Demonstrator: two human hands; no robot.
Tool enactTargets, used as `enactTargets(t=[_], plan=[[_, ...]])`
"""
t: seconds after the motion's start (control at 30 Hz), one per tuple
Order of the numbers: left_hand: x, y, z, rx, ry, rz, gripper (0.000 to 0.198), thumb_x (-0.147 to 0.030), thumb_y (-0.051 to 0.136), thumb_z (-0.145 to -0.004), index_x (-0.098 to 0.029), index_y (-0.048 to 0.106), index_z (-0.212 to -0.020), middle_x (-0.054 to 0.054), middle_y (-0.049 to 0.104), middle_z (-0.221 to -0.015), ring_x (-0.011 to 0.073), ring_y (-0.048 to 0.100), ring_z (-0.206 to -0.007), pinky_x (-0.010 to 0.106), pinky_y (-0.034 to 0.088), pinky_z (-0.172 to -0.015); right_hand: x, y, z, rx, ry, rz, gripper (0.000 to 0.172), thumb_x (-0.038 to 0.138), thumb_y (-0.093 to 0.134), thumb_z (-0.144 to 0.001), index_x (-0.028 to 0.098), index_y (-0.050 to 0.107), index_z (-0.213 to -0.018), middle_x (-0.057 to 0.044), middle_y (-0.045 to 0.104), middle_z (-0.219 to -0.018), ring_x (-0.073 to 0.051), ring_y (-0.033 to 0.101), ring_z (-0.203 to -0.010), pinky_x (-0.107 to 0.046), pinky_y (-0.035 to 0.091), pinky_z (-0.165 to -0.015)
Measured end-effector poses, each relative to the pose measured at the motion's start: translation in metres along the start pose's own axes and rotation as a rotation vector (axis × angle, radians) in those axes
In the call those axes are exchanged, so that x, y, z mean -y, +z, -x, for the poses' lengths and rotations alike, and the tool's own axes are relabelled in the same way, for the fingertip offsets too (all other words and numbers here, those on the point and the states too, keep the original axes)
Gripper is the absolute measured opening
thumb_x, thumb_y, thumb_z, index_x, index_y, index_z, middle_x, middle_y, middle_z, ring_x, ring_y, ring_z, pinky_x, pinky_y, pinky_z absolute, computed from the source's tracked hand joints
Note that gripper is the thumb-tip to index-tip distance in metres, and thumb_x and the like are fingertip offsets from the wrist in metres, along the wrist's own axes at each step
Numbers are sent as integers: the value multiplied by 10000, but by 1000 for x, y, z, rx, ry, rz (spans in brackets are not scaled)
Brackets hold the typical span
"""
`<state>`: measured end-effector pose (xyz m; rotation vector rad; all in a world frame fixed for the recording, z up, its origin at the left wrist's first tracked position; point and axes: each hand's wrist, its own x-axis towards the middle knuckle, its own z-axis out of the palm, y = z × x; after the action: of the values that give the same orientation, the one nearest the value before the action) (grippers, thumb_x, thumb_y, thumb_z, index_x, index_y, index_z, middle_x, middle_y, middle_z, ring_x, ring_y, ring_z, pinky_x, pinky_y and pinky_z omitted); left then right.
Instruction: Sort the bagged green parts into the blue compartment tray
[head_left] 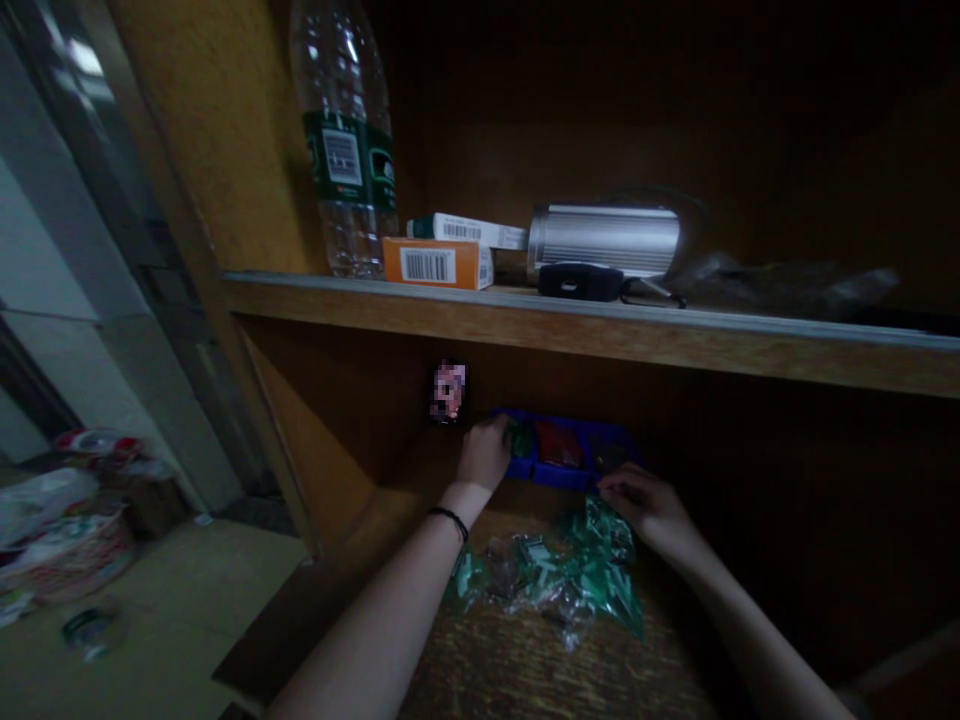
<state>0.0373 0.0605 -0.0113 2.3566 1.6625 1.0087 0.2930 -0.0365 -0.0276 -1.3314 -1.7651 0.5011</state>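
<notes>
A blue tray (561,478) with compartments stands at the back of the lower shelf. Green packets (519,440) lie in its left compartment and a red packet (559,444) in the middle one; the right compartment is too dark to read. My left hand (486,452) is at the tray's left end, its fingertips by the green packets, partly hidden. My right hand (641,503) is at the front right corner, fingers pinched together at the top of a green plastic packet (606,525). Clear and green plastic packets (540,570) are spread on the wood before the tray.
On the shelf above (525,312) stand a clear bottle (349,150), an orange box (435,263), a silver cylinder (607,240) and a black object (581,282). A small pinkish picture (448,391) is on the back left. A basket (75,555) sits on the floor at left.
</notes>
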Motion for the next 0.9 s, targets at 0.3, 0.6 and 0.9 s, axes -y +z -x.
enactTargets(t=[0.3, 0.6, 0.9], plan=[[4, -3, -1, 81, 23, -132, 271, -189, 553, -843, -237, 757, -1013, 120, 672, -874, 270, 596, -988, 352, 468, -864, 2, 5, -1, -113, -75, 13, 263, 449, 599, -871, 221, 729, -878, -66, 648, -926, -224, 621, -890, -338, 477, -801], [2, -2, 9, 116, 64, -135, 258, -253, 517, -868, -226, 755, -964, 115, 707, -940, 286, 529, -1109, 426, 413, -953, 5, 9, -2, -190, -121, -16, 249, 461, 632, -865, 232, 730, -853, -60, 659, -925, -226, 628, -905, -345, 487, -836], [23, 4, -9, -270, -210, 572, 298, -143, 638, -799, -169, 680, -1093, 96, 719, -1066, 217, 643, -1026, 365, 479, -959, 5, 2, 1, -228, -131, -52, 215, 418, 637, -863, 221, 721, -843, -62, 656, -921, -224, 621, -898, -344, 477, -829]])
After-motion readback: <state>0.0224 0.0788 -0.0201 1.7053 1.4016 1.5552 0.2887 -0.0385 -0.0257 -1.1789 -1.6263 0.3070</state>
